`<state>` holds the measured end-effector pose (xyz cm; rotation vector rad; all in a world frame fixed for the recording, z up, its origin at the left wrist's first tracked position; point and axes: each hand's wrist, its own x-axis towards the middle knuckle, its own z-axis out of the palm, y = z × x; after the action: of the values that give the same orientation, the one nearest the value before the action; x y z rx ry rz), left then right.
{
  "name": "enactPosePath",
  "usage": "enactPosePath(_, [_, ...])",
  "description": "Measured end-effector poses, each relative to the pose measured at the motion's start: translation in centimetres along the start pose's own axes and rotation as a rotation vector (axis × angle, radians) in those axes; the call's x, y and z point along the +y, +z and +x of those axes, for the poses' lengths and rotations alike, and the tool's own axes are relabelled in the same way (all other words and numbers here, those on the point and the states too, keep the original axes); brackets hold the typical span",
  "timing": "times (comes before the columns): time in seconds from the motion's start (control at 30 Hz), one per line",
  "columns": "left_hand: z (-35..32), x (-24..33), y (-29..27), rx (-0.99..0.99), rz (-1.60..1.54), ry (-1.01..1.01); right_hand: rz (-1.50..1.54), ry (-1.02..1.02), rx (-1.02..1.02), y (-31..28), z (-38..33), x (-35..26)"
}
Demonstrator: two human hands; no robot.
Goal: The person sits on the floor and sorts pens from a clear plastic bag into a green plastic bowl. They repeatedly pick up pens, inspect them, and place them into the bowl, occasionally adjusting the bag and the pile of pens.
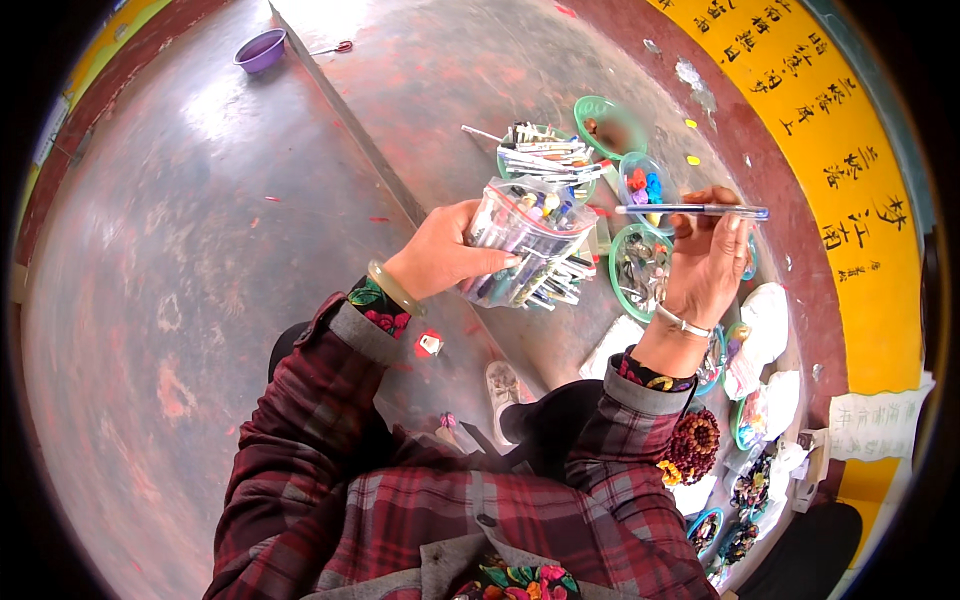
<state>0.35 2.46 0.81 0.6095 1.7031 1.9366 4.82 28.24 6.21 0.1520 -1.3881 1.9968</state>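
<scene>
My left hand [440, 250] is closed on the edge of a clear zip bag [515, 275] packed with pens or small bottles; its contents are partly hidden by glare. To the right of it, my right hand [708, 255] is raised, with a slim pen [690, 210] pinched between fingers and thumb. The pen lies nearly level, its tip toward the bag and apart from it. Just beyond the bag sits a green basket heaped with pens [548, 160]. More pens [560, 283] show at the bag's lower right side.
Green baskets stand on the right, one with brown contents [605, 130], another with small dark items [640, 270]. A bluish basket [648, 185] holds colourful pieces. A purple basin [262, 50] and scissors [338, 47] lie far left. A yellow and maroon wall [850, 160] curves along the right.
</scene>
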Motion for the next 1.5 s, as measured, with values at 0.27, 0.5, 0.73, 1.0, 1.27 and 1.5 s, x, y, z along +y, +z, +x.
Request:
enactPosePath(0.27, [0.9,-1.7,1.4,-0.054,0.023,0.011,-0.008,-0.041,-0.113,1.0,-0.6,-0.6])
enactPosePath(0.5, [0.8,-1.8,1.2,-0.058,0.009,-0.026,-0.063,-0.042,-0.074,1.3,-0.5,0.1])
enactPosePath(0.73, [0.5,-1.4,1.2,-0.050,0.019,-0.016,0.007,0.038,-0.117,2.4,-1.0,0.7])
enactPosePath(1.0, [0.5,-2.3,0.7,-0.053,0.071,0.049,-0.117,0.056,-0.145,2.1,-0.6,0.8])
enactPosePath(1.27, [0.3,-1.4,0.5,-0.117,0.111,-0.043,-0.116,0.036,-0.108,2.3,-0.6,1.2])
enactPosePath(1.5, [0.6,-2.3,0.2,-0.134,0.084,-0.076,-0.154,0.100,-0.228,2.3,-0.9,1.2])
